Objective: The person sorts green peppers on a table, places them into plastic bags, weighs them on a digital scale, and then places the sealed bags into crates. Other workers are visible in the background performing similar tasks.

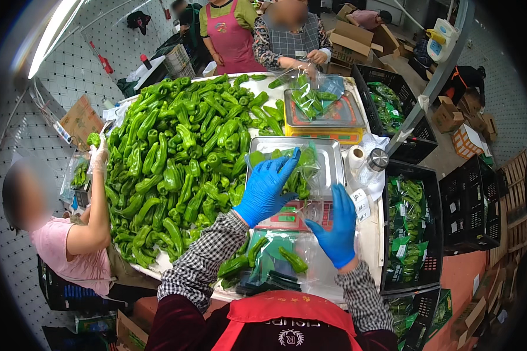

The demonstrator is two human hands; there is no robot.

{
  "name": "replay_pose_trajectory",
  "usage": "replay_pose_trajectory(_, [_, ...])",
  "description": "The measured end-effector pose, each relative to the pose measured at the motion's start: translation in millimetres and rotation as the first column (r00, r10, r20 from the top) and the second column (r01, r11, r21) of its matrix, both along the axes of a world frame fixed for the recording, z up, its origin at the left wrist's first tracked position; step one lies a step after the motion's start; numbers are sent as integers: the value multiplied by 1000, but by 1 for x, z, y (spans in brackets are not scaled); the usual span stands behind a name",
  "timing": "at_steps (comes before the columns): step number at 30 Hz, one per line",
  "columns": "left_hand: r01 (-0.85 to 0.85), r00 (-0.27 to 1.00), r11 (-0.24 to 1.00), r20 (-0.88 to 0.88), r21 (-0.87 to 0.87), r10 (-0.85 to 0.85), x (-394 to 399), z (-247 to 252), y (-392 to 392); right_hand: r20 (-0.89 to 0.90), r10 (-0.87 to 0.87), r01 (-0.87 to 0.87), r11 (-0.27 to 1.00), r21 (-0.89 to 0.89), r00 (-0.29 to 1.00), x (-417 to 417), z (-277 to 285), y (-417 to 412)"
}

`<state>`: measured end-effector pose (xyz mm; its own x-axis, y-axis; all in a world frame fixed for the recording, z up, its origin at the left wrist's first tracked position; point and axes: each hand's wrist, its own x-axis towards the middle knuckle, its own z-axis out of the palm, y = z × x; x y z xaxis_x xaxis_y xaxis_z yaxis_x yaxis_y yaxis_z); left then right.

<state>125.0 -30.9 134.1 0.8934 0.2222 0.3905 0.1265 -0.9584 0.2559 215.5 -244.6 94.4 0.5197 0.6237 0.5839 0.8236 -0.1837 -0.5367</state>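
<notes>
My left hand (268,186), in a blue glove, is spread beside a clear plastic bag (309,171) of green peppers, its fingers partly covering the bag. The bag lies on the metal tray (331,153) of a red digital scale (268,220). On the bag's right, my right hand (337,230), also blue-gloved, has thumb and fingers apart near loose clear film; whether the thumb touches it I cannot tell. Nearer me, a loose pepper (293,259) rests on a stack of flat bags (276,245), with several more peppers at its left edge.
A large pepper heap (180,153) covers the table's left side. Across from me, a person fills a bag over a yellow scale (325,131); another person at left holds a pepper (93,139). Black crates (437,228) stand right. A bottle (373,164) and tape roll (355,155) stand near the scale.
</notes>
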Motion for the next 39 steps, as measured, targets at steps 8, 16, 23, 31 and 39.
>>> replay_pose_trajectory(8, [-298, 954, 954, -5, 43, 298, -23, -29, 15, 77, -140, 159, 832, -531, 987, 59, -29, 76])
replay_pose_trajectory(16, [-503, 847, 824, -342, -261, 408, -84, -57, 21, -66, -187, 131, 863, -488, 980, 52, -85, -21])
replay_pose_trajectory(23, [-119, 949, 249, -36, -961, 312, -73, -45, 32, -786, 39, -95, 995, -25, 617, 83, -64, 19])
replay_pose_trajectory(31, [127, 925, 268, 212, -955, 315, -73, 76, 32, -787, 337, -149, 941, 304, 516, 68, 88, 24])
replay_pose_trajectory(39, [174, 887, 275, 272, -946, 372, -44, 74, 47, -689, 353, -86, 916, 391, 633, 91, 74, 40])
